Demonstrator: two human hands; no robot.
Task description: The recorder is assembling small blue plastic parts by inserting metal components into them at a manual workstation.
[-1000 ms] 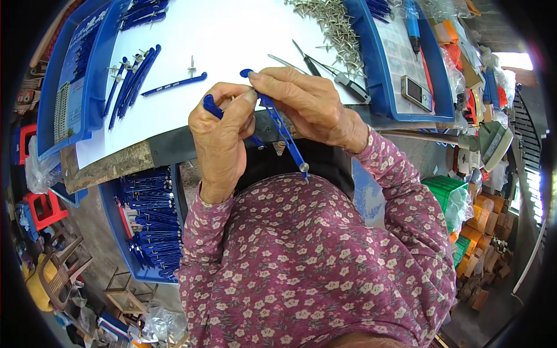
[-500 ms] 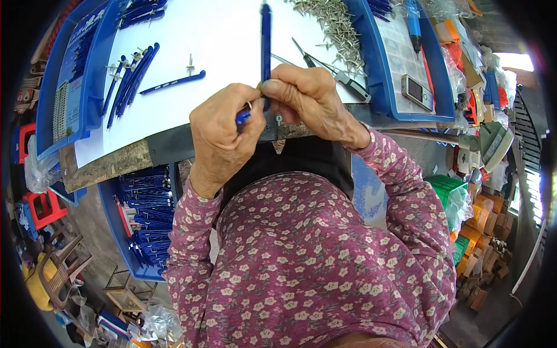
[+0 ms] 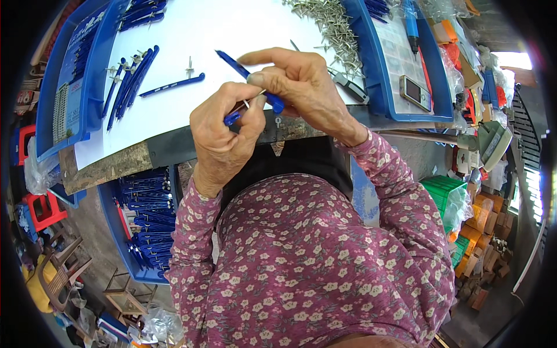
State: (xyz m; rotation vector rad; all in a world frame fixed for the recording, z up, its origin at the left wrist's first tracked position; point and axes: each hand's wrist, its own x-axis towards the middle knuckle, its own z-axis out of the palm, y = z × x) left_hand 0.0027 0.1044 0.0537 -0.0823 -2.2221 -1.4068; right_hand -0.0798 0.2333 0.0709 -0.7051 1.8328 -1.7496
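The held blue strip [image 3: 233, 65] is glossy plastic, the pins [image 3: 337, 36] at one o'clock shiny metal, the surface's edge [image 3: 111, 168] at nine rough wood, the shirt [image 3: 290, 267] at six matt cloth.

Large lettering on blue printed sheet [image 3: 73, 103], inside left blue tray [image 3: 97, 81], characters too unclear for reading

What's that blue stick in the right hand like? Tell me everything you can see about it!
The blue stick is long, thin and dark blue, and looks like plastic. Its far end, up to the left, narrows; its near end, down to the right, looks rounded. It slants across the view, the far end over the white tabletop. The right hand grips it, the thumb hiding part. The left hand is close by; whether it touches, I can't tell.
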